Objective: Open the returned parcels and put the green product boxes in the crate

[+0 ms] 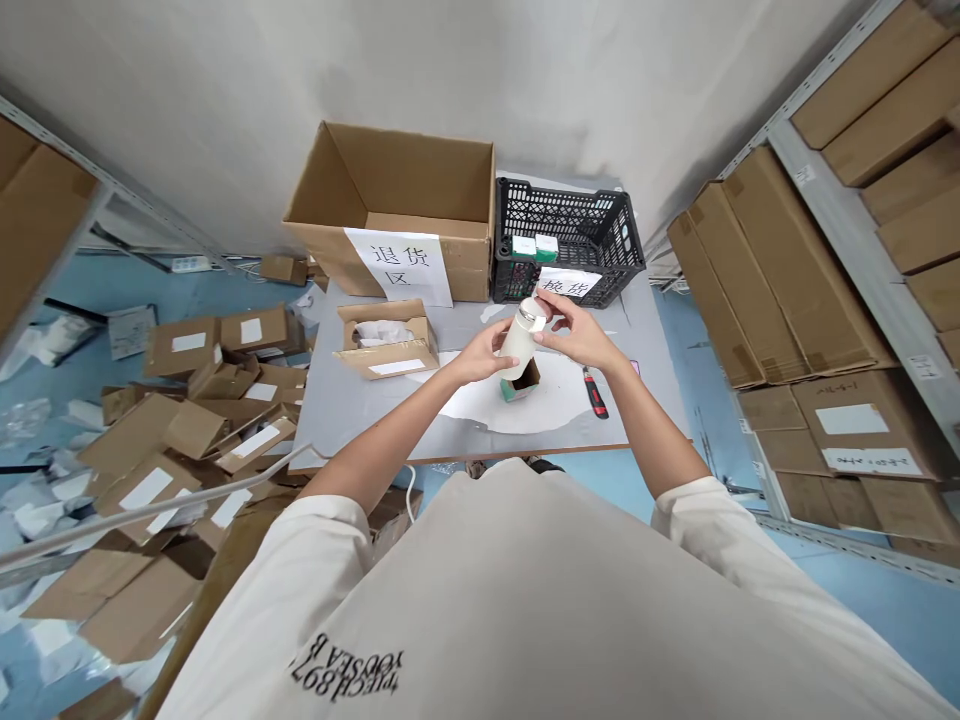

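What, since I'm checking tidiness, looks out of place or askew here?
The floor on the person's left: cardboard boxes lie heaped at odd angles among crumpled white wrapping, unlike the boxes stacked on the right-hand shelf. On the table, a white patch has a ragged edge; I can't tell if it's paper.

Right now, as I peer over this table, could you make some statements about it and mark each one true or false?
1. The left hand holds the bottle. True.
2. The right hand grips the red tool. False: the right hand is at the bottle's top, and the red tool lies on the table.
3. Small boxes sit in the crate. True.
4. The crate stands left of the big carton. False: the crate stands right of the big carton.
5. The green box is open. True.
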{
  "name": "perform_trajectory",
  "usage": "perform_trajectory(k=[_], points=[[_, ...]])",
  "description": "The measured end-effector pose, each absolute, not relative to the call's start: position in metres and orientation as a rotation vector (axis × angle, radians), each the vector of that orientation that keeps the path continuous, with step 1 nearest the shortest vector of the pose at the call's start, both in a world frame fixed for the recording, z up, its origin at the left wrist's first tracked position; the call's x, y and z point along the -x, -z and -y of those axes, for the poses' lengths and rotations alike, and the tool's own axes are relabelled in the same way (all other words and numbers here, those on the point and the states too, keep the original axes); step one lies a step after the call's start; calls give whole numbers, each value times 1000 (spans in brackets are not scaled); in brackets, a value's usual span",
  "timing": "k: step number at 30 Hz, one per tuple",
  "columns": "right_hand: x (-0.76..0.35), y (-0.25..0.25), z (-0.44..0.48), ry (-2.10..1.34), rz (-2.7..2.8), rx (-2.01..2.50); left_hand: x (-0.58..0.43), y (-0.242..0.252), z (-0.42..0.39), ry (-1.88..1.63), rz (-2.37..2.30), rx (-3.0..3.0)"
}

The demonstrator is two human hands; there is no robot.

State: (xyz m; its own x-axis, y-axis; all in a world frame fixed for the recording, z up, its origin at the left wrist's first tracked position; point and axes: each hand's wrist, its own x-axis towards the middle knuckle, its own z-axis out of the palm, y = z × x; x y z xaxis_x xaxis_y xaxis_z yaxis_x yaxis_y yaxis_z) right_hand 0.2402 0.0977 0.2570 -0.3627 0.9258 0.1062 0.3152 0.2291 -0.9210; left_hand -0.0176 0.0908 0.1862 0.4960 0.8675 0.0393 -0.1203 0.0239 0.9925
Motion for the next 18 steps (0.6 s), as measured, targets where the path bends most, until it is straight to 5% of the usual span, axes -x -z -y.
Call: perform_trajectory(k=[9, 18], points=[[-276, -285, -133, -891, 1816, 1229, -25, -194, -126, -991, -801, -1458], [-361, -288, -273, -389, 1752, 1192, -27, -173, -146, -825, -1266, -1565]])
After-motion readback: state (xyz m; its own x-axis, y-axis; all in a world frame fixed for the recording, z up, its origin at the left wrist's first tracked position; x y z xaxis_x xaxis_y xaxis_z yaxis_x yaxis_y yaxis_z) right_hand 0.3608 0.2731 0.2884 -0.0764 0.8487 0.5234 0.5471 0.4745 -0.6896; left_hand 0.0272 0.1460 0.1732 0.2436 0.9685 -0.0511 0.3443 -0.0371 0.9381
